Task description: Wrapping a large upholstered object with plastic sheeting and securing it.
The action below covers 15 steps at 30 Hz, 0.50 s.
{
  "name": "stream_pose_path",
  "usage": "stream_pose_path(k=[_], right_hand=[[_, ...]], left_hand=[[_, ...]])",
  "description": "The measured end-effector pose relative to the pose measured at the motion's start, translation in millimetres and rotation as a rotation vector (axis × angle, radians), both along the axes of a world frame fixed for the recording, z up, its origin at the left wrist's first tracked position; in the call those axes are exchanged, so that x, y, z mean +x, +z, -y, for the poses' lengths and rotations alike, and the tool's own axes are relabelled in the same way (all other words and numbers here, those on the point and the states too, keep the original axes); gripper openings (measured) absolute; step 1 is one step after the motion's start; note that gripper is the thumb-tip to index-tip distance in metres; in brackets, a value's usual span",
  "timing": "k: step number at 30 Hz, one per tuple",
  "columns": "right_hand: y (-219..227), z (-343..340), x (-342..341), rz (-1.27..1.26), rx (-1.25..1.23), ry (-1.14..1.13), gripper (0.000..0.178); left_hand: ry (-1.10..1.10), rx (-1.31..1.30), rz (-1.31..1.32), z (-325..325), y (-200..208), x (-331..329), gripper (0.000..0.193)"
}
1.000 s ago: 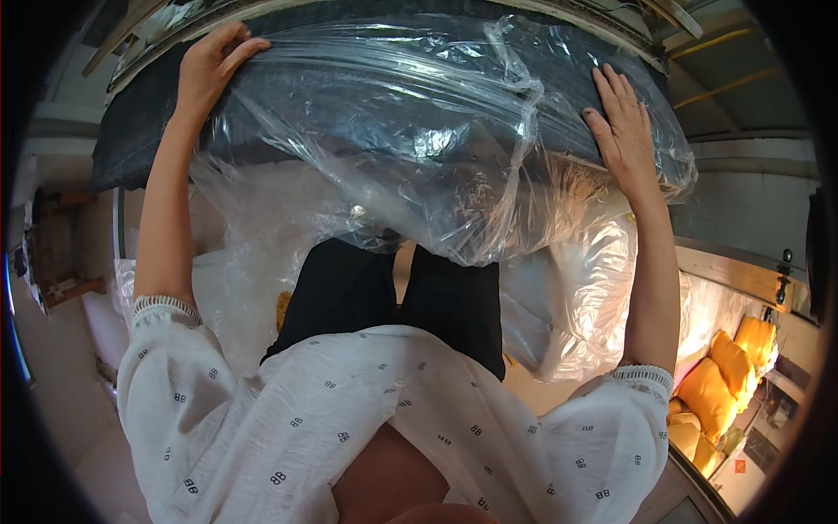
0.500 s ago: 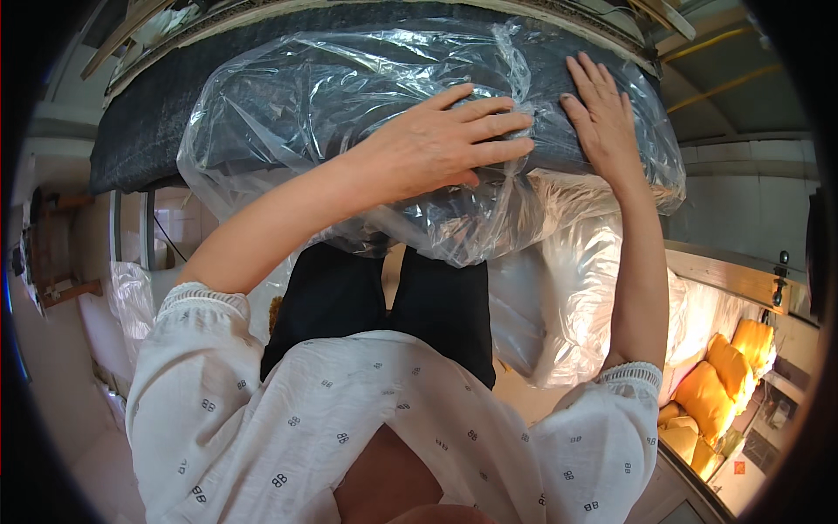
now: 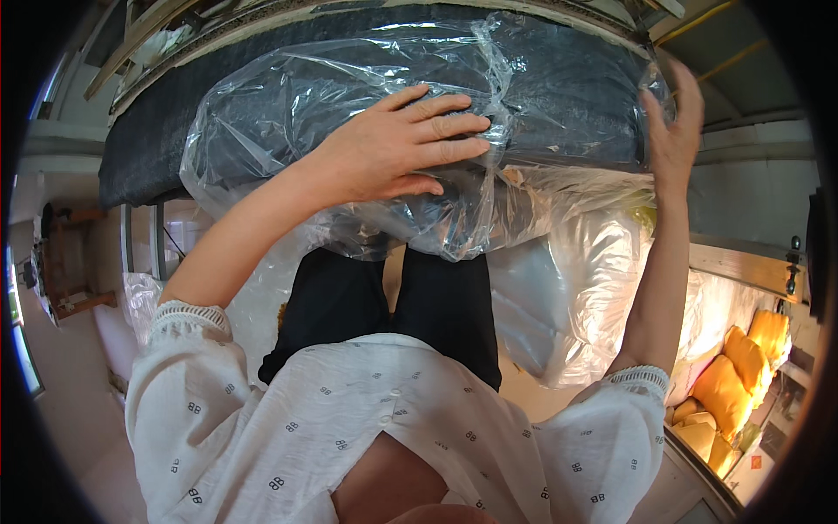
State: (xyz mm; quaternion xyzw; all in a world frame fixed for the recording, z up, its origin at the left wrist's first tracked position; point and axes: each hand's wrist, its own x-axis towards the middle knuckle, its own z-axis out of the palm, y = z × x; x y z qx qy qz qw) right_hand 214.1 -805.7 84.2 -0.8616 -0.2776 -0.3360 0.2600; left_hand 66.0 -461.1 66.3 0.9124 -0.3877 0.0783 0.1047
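Note:
Clear, wrinkled plastic film [image 3: 288,109] lies over a long dark padded surface [image 3: 144,144] in front of me and hangs over its near edge. My left hand [image 3: 410,144] rests on the film near the middle, palm down with fingers spread. At the right end of the dark surface, my right hand [image 3: 676,122] is slightly blurred. A glinting fold of the film sits between its thumb and fingers. The far sides of those fingers are hidden.
More clear plastic [image 3: 602,297] hangs below at the right of my legs. Yellow cushion-like bundles [image 3: 724,384] lie at the lower right, past a wooden rail [image 3: 742,269]. Wooden slats [image 3: 144,39] stand behind the dark surface at the far left.
My right hand has moved right, from lying flat on the film to the end of the dark surface, taking the film's edge with it. My left hand has slid a little left.

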Motion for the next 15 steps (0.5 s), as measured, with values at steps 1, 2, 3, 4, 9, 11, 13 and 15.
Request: stream_pose_path(k=[1, 2, 3, 4, 9, 11, 13, 15], right_hand=[[-9.7, 20.6, 7.3, 0.0, 0.002, 0.003, 0.05], [-24.6, 46.2, 15.4, 0.011, -0.096, -0.245, 0.048], [-34.0, 60.0, 18.7, 0.022, -0.195, -0.495, 0.046], [-34.3, 56.4, 16.7, 0.023, -0.191, -0.495, 0.046], [-29.4, 64.1, 12.1, -0.363, 0.083, -0.208, 0.033], [-18.1, 58.2, 10.2, -0.399, 0.151, -0.185, 0.031], [10.9, 46.8, -16.5, -0.602, 0.497, 0.068, 0.023], [40.7, 46.2, -48.4, -0.614, 0.436, 0.089, 0.021]], left_hand=[[-0.031, -0.082, -0.015, 0.2, 1.9, 1.1, 0.058], [-0.034, -0.084, -0.016, 0.8, 1.8, 4.6, 0.058], [-0.001, -0.332, -0.079, 1.1, -0.5, 12.2, 0.047], [0.037, -0.574, -0.14, 0.6, -0.3, 20.2, 0.036], [0.505, -0.423, 0.185, 25.8, 2.5, 86.5, 0.026], [0.543, -0.332, 0.21, 24.0, 10.8, 110.9, 0.027], [0.477, -0.47, -0.339, 15.1, 16.7, 132.4, 0.022], [0.436, -0.648, -0.249, 12.5, 31.2, 127.9, 0.018]])
